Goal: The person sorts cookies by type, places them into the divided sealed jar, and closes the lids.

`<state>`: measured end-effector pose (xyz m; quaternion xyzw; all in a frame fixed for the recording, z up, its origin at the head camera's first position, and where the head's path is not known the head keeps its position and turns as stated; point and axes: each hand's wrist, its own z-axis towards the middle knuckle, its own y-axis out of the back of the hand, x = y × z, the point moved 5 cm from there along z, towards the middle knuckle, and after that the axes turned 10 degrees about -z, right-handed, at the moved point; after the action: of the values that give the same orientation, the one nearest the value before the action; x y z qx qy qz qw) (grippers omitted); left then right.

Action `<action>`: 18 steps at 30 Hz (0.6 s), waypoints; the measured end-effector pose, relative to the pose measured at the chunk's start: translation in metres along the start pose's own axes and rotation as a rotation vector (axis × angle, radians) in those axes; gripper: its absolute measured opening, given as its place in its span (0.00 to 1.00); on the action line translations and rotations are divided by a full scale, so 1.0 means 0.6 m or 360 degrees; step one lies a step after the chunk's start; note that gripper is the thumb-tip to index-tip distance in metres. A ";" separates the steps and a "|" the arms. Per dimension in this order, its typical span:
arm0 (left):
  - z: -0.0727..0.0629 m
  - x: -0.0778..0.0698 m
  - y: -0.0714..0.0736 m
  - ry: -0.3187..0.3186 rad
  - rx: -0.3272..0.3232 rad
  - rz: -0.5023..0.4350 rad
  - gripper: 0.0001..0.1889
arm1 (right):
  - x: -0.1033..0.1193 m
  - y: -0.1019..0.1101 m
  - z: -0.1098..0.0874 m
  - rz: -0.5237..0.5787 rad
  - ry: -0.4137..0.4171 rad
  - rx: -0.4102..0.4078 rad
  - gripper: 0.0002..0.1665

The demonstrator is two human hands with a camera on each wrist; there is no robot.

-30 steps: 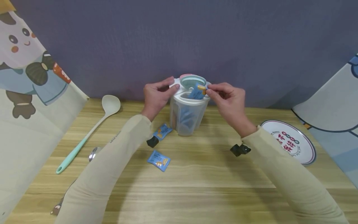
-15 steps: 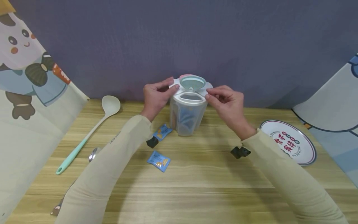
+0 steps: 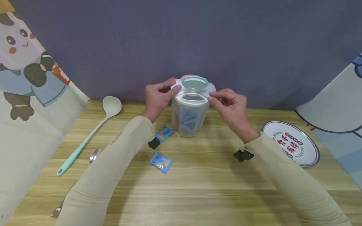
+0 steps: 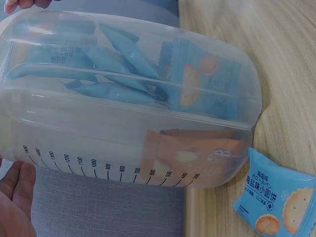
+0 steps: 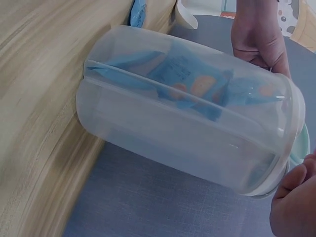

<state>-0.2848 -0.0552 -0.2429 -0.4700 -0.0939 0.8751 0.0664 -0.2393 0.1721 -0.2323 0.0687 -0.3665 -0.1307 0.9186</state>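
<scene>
A clear plastic food storage container (image 3: 185, 125) stands upright against the wall, with a white lid whose pale green flap (image 3: 195, 83) is raised above an opening. Blue cracker packets (image 4: 205, 79) fill one compartment; an orange-brown packet (image 4: 197, 155) shows in another. My left hand (image 3: 158, 99) grips the lid's left edge between thumb and fingers. At the lid's right edge, my right hand (image 3: 232, 108) pinches the rim with its fingertips. Two blue packets lie on the table near my left wrist: one (image 3: 165, 133) by the container's base, another (image 3: 160, 162) closer to me.
To the left lies a ladle (image 3: 111, 106) with a mint-green handle. A shiny metal object (image 3: 94, 155) is partly hidden by my left sleeve. On the right, a white plate (image 3: 306, 146) with red lettering sits partly behind my right forearm. A dark wall (image 3: 181, 40) rises behind the container.
The blue packet that my right hand held over the opening has dropped into the container. My right fingers have lowered slightly to the lid's edge. The left hand has stayed put.
</scene>
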 end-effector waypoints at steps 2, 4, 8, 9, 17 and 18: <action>0.000 0.000 0.000 0.0004 0.0004 0.0003 0.14 | 0.000 -0.002 -0.002 0.0007 -0.0003 0.0010 0.04; 0.000 0.000 -0.001 0.0011 0.0005 0.0005 0.14 | 0.001 -0.005 -0.005 0.0021 -0.0010 0.0026 0.04; 0.001 0.001 -0.001 0.0027 0.0007 0.0011 0.14 | 0.006 -0.012 -0.016 0.0057 0.0005 0.0069 0.04; 0.002 0.001 -0.002 0.0028 0.0008 0.0010 0.14 | 0.008 -0.014 -0.019 0.0058 0.0022 0.0083 0.04; 0.004 0.002 -0.002 0.0042 0.0008 0.0013 0.14 | 0.025 -0.039 -0.041 0.0124 0.0177 0.0229 0.08; 0.003 0.002 -0.002 0.0044 0.0011 0.0015 0.14 | 0.026 -0.043 -0.044 0.0146 0.0187 0.0240 0.08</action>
<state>-0.2871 -0.0540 -0.2425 -0.4822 -0.0878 0.8692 0.0650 -0.2152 0.1438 -0.2471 0.1285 -0.3237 -0.0562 0.9357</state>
